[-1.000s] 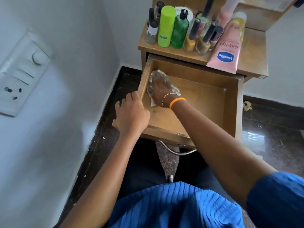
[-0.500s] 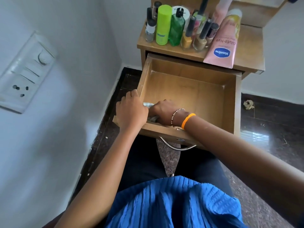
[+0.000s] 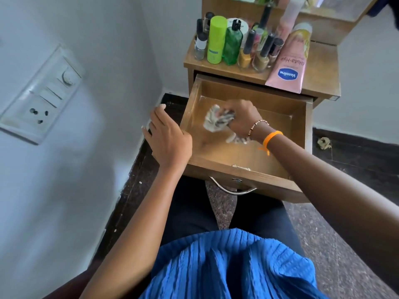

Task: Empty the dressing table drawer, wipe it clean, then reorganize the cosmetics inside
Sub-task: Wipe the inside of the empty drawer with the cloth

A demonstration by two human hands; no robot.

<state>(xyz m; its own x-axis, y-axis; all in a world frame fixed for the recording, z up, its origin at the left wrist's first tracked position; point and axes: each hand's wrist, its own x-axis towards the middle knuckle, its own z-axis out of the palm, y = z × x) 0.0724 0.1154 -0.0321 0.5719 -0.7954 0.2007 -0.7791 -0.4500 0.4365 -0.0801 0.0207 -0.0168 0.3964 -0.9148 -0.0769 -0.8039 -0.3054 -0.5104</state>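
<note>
Right hand (image 3: 241, 117) clutches crumpled cloth (image 3: 218, 120) (patterned) in wooden drawer (image 3: 248, 160); left hand (image 3: 170, 139) splayed.

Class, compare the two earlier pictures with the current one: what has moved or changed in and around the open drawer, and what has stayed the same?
The right hand, gripping the cloth, swept from the drawer's back-left corner to its front-left corner, and is now mid-drawer. The left hand loosened on the drawer's left front corner, fingers spread. Unchanged: the drawer stays open and emptied, and the Vaseline tube and bottles stay on the dressing table top.
</note>
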